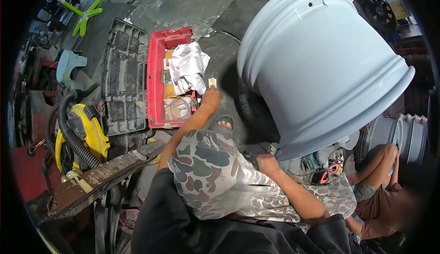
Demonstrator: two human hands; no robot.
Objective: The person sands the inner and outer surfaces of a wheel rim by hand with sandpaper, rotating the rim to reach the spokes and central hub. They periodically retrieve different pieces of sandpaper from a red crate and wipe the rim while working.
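Observation:
My left hand [211, 99] reaches forward beside a red toolbox [156, 77], its fingers closed on a small pale yellow piece [212, 82] that looks like folded paper. Inside the box lie a crumpled white cloth [187, 66], a clear roll of tape [178, 109] and yellow-brown pieces. The black lid [124, 75] hangs open on the left. My right hand [267, 164] is curled near my knee, at the lower edge of a large grey wheel rim [321, 66]. Something dark shows at its fingers, and I cannot tell what it is.
A yellow machine with a black hose [87, 132] and a rusty metal beam [101, 176] stand at left. Farther off are a light blue stool [71, 66] and a green stand [84, 15]. At right, a seated person [382, 194] works by other rims [385, 132], near corded tools [323, 173].

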